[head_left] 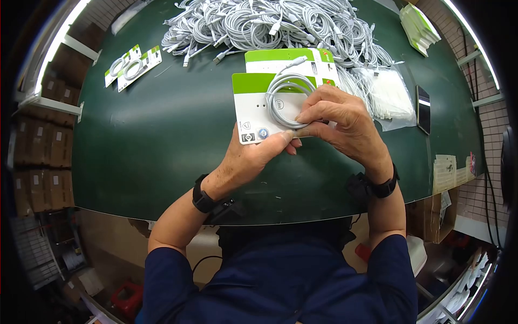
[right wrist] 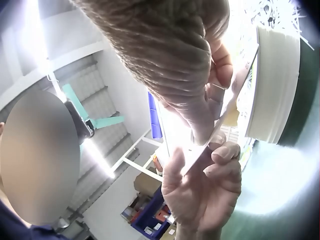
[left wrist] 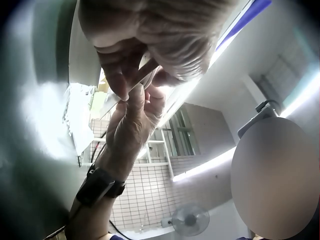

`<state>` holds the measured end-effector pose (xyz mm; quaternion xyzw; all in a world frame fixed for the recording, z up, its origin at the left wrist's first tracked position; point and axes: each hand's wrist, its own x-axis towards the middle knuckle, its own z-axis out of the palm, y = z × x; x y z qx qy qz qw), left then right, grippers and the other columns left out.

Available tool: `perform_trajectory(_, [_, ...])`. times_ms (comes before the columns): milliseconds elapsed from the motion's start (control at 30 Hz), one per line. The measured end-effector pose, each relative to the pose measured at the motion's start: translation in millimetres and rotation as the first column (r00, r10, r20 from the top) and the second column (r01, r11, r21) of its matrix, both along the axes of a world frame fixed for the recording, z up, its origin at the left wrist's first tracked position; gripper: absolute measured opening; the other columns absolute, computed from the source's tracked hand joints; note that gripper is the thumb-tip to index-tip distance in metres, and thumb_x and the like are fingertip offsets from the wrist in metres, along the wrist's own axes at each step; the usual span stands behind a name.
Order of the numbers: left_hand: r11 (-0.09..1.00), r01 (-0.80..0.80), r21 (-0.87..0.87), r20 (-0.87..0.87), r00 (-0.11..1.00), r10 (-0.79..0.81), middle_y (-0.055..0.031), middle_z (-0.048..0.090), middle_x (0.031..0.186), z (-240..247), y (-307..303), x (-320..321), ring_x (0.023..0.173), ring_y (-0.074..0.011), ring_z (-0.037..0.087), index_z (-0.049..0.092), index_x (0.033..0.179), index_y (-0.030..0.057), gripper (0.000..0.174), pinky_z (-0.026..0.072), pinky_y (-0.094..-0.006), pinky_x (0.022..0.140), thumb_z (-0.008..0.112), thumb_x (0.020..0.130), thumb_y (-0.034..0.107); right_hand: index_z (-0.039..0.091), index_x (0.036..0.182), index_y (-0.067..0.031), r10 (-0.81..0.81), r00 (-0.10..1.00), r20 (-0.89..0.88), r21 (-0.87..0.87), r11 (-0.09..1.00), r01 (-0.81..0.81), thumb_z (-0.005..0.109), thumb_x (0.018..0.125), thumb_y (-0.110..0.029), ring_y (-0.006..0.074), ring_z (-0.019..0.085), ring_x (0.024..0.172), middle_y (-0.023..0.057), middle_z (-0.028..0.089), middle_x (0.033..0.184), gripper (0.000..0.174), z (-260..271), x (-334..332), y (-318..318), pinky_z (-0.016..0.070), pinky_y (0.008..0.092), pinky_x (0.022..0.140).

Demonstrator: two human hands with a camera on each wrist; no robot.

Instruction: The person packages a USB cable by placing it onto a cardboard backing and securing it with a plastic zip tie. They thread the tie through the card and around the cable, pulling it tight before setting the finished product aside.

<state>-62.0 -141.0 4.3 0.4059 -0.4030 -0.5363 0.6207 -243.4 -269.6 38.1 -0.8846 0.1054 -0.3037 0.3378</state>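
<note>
My left hand (head_left: 251, 154) holds a green and white packaging card (head_left: 248, 110) by its lower edge, thumb in front and fingers behind. A white cable coil (head_left: 273, 110) lies against the card's printed face, its plug (head_left: 298, 61) sticking up past the top. My right hand (head_left: 345, 119) pinches at the coil's lower right, thumb and forefinger close together there; I cannot tell whether a tie is between them. In the right wrist view the card (right wrist: 235, 97) shows nearly edge-on between the left hand (right wrist: 202, 192) and right hand (right wrist: 165, 55).
Behind the card lies a stack of similar cards (head_left: 259, 66). A large heap of white cables (head_left: 243, 27) spreads along the back. To the right are a bag of thin white strips (head_left: 391, 94) and a phone (head_left: 423, 110). Two carded cables (head_left: 139, 67) lie back left; more cards (head_left: 418, 32) stand back right.
</note>
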Motion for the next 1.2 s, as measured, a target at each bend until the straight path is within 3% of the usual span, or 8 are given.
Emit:
perform_trajectory(300, [0.987, -0.158, 0.037, 0.205, 0.968, 0.147, -0.0071, 0.069, 0.086, 17, -11, -8, 0.056, -0.0101, 0.062, 0.065, 0.108, -0.0006, 0.027, 0.0422, -0.0202, 0.044, 0.067, 0.102, 0.026, 0.076, 0.092, -0.0051, -0.029, 0.998, 0.057, 0.033, 0.999, 0.028, 0.085, 0.080, -0.009, 0.0177, 0.066, 0.068, 0.0050, 0.069, 0.081, 0.015, -3, 9, 6, 0.0513, 0.0304, 0.061])
perform_trajectory(400, [0.975, -0.222, 0.018, 0.250, 0.945, 0.211, -0.0048, 0.068, 0.082, 20, -18, -10, 0.055, -0.0095, 0.060, 0.065, 0.114, 0.0009, 0.022, 0.0414, -0.0206, 0.044, 0.069, 0.099, 0.016, 0.076, 0.096, -0.0018, -0.052, 0.998, 0.037, 0.027, 0.998, 0.051, 0.084, 0.080, -0.004, 0.0119, 0.064, 0.076, 0.0045, 0.072, 0.095, 0.018, -4, 8, 10, 0.0506, 0.0268, 0.067])
perform_trajectory(600, [0.972, -0.231, -0.034, 0.091, 0.968, 0.233, -0.0033, 0.067, 0.088, -2, -22, -10, 0.059, -0.0068, 0.058, 0.061, 0.122, 0.0014, 0.022, 0.0441, -0.0199, 0.044, 0.064, 0.104, 0.015, 0.077, 0.096, -0.0014, 0.037, 0.973, 0.228, -0.027, 0.999, -0.032, 0.086, 0.081, -0.007, 0.0185, 0.070, 0.077, 0.0082, 0.074, 0.089, 0.018, -22, 10, 2, 0.0554, 0.0299, 0.067])
perform_trajectory(733, [0.979, -0.194, -0.070, 0.121, 0.972, 0.201, -0.0034, 0.066, 0.087, 11, -15, -11, 0.057, -0.0060, 0.057, 0.061, 0.121, 0.0008, 0.023, 0.0430, -0.0199, 0.043, 0.062, 0.105, 0.017, 0.077, 0.095, -0.0017, 0.027, 0.970, 0.242, -0.054, 0.998, -0.014, 0.085, 0.081, -0.007, 0.0174, 0.069, 0.073, 0.0078, 0.072, 0.087, 0.017, -20, 9, 7, 0.0541, 0.0292, 0.065])
perform_trajectory(767, [0.953, -0.286, -0.097, 0.302, 0.904, 0.302, -0.0035, 0.066, 0.086, -2, -14, -8, 0.056, -0.0061, 0.057, 0.061, 0.121, 0.0005, 0.026, 0.0427, -0.0195, 0.043, 0.062, 0.106, 0.021, 0.077, 0.095, -0.0019, 0.032, 0.966, 0.257, -0.089, 0.996, -0.009, 0.085, 0.082, -0.007, 0.0172, 0.069, 0.073, 0.0076, 0.072, 0.087, 0.017, -18, 9, 8, 0.0538, 0.0291, 0.064])
perform_trajectory(900, [0.965, -0.261, 0.004, 0.245, 0.936, 0.252, -0.0033, 0.066, 0.086, 29, -6, -19, 0.056, -0.0058, 0.056, 0.062, 0.120, 0.0011, 0.030, 0.0426, -0.0190, 0.043, 0.061, 0.106, 0.028, 0.078, 0.095, -0.0033, -0.003, 0.983, 0.184, -0.155, 0.987, 0.032, 0.085, 0.082, -0.007, 0.0134, 0.063, 0.067, 0.0049, 0.069, 0.082, 0.016, -8, 3, 13, 0.0500, 0.0277, 0.059])
perform_trajectory(1033, [0.974, -0.195, -0.118, 0.167, 0.963, 0.213, -0.0026, 0.065, 0.085, 27, -5, -16, 0.056, -0.0057, 0.056, 0.062, 0.119, 0.0019, 0.031, 0.0421, -0.0187, 0.043, 0.062, 0.106, 0.030, 0.078, 0.095, -0.0040, -0.002, 0.984, 0.176, -0.084, 0.996, 0.017, 0.084, 0.083, -0.008, 0.0105, 0.060, 0.068, 0.0030, 0.068, 0.082, 0.014, -6, 3, 17, 0.0486, 0.0262, 0.059])
perform_trajectory(1200, [0.973, -0.218, -0.069, 0.309, 0.923, 0.229, -0.0017, 0.063, 0.084, 37, 2, -16, 0.055, -0.0049, 0.055, 0.062, 0.119, 0.0025, 0.033, 0.0397, -0.0183, 0.043, 0.061, 0.106, 0.033, 0.079, 0.095, -0.0044, 0.003, 0.983, 0.183, -0.066, 0.998, 0.009, 0.084, 0.084, -0.008, 0.0091, 0.060, 0.070, 0.0021, 0.069, 0.084, 0.014, 0, 4, 20, 0.0491, 0.0250, 0.060])
